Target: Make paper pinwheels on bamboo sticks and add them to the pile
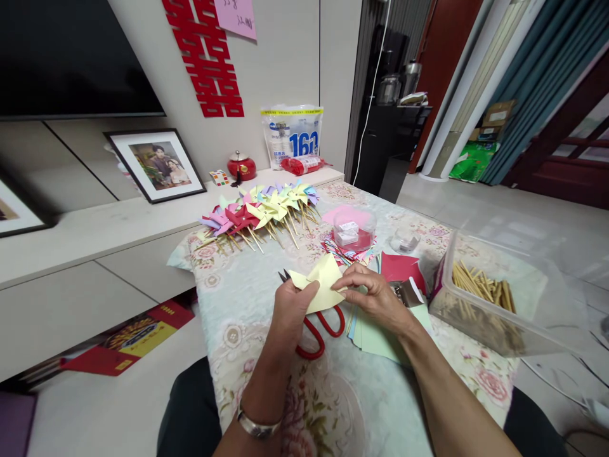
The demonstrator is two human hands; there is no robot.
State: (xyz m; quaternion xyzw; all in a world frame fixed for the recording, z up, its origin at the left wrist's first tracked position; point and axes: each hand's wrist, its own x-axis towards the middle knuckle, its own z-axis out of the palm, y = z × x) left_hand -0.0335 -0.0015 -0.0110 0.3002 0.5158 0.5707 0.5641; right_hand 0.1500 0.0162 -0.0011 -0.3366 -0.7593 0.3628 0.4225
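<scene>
A pale yellow paper square (pixel 324 293), with corners partly bent inward, is held up over the middle of the table. My left hand (pixel 291 303) pinches its left side, thumb on top. At its right edge, my right hand (pixel 368 289) has thumb and fingertips closed on the paper. Below lie red-handled scissors (pixel 311 343), their dark blades poking out past my left hand. Under my right forearm rests a stack of coloured paper sheets (pixel 380 339), light green on top. A small open box (pixel 408 293) sits on that stack, its contents hard to make out.
Finished paper pinwheels (pixel 266 212) on sticks lie at the table's far left. A clear round container (pixel 354 230) stands on coloured scraps. At the right, a clear plastic bin (pixel 495 317) holds wooden sticks (pixel 480 289). A framed photo (pixel 159 166) stands on the white cabinet (pixel 90 238).
</scene>
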